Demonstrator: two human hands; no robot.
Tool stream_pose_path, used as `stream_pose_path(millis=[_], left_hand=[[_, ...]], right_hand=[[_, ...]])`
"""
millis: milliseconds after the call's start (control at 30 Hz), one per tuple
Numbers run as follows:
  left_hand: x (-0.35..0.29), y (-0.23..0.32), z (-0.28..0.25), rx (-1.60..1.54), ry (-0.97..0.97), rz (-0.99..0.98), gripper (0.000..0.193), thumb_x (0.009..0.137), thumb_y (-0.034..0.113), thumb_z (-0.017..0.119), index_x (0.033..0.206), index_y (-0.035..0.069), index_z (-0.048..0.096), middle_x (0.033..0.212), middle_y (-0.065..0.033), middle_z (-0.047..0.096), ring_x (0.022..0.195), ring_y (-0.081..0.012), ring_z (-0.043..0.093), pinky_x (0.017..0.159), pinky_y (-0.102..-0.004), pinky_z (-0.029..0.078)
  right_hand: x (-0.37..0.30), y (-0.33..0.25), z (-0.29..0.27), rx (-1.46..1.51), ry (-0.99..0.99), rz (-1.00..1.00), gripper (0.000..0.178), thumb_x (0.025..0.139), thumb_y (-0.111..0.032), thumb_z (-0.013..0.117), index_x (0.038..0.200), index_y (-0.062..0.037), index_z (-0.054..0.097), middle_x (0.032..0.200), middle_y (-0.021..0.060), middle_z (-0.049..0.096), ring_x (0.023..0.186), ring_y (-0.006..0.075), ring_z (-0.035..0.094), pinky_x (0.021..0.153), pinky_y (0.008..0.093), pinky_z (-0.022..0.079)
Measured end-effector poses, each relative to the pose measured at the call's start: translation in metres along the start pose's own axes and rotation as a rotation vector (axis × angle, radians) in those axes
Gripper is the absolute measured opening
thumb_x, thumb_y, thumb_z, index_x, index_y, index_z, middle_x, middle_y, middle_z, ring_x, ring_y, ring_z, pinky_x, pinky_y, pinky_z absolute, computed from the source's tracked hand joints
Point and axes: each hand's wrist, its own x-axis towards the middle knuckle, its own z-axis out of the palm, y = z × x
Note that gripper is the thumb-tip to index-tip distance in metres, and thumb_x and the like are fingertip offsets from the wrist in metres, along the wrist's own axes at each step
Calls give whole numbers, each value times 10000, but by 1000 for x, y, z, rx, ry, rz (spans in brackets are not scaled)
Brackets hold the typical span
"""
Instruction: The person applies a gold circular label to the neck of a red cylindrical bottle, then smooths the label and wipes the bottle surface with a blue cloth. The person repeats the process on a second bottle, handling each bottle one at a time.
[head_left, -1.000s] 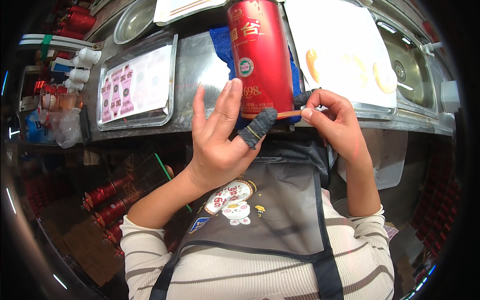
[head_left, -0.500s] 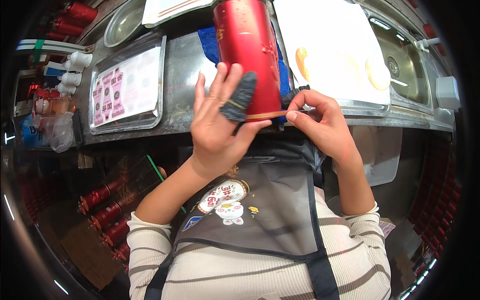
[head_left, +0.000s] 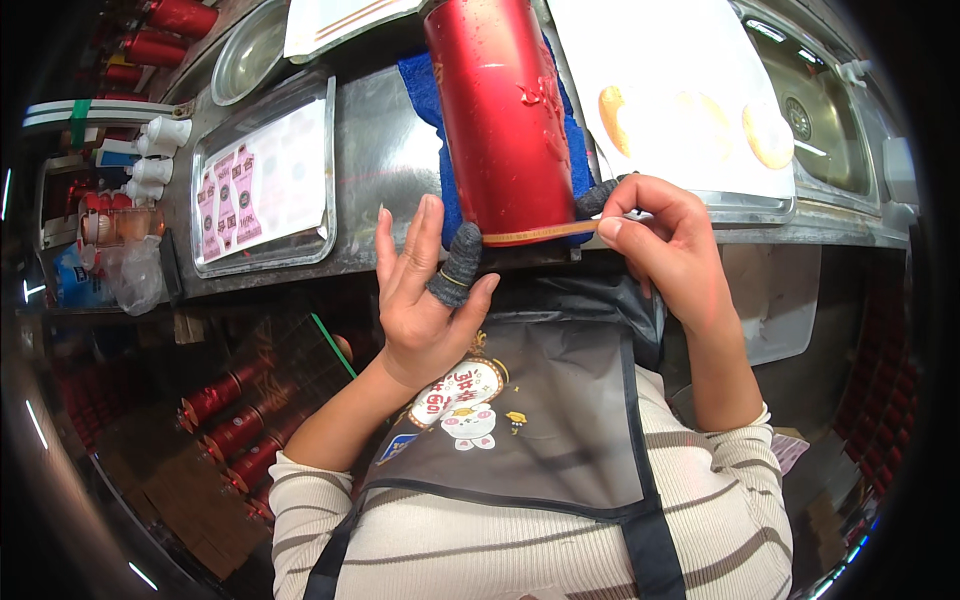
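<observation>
The red cylinder (head_left: 505, 130) is lying on a blue cloth (head_left: 423, 95) at the near middle of the metal counter (head_left: 385, 140), its length running from near to far. A narrow golden strip (head_left: 540, 237) is following its near rim, the right end reaching out past the cylinder. The right hand (head_left: 668, 245) is pinching that end — thumb and forefinger are pressing together on it, near the counter's edge. The left hand (head_left: 420, 305) is holding nothing; its fingers are standing apart, and a grey knit cover (head_left: 460, 265) on the forefinger is resting against the cylinder's near left edge, at the strip's left end.

To the left, a clear tray (head_left: 330, 150) is holding a white sheet with pink labels (head_left: 230, 200). To the right, another tray (head_left: 740, 203) is bearing a white sheet (head_left: 690, 60) with orange patches — beyond it, a metal sink (head_left: 840, 160) is showing at the far right.
</observation>
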Motion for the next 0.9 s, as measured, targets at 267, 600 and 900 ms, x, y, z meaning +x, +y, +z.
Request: stream_pose_path(millis=[267,600,900], left_hand=[[30,15,-11,115,-49,140,502,704,-1,817,1197,32,727,1471,-263,523,1307,-463,559,1154,-670,223],[67,30,16,236,14,225,358,705,170,828,1054,116,769,1402,-177,624,1360,-419,528,1141,-703,228],[17,2,2,-128,76,-73,514,737,102,871,1208,-20,705,1439,-232,574,1341,-407,552,1133,-663,294]], right_hand=[[5,5,2,9,10,22,71,912,-36,658,860,2,628,842,-16,609,729,17,537,643,180,433],[9,13,2,31,-10,18,57,929,-43,674,911,4,647,864,-9,638,716,20,547,636,172,431],[6,13,5,-53,15,-23,112,914,-126,716,891,-40,647,719,-69,589,531,-29,430,442,174,281]])
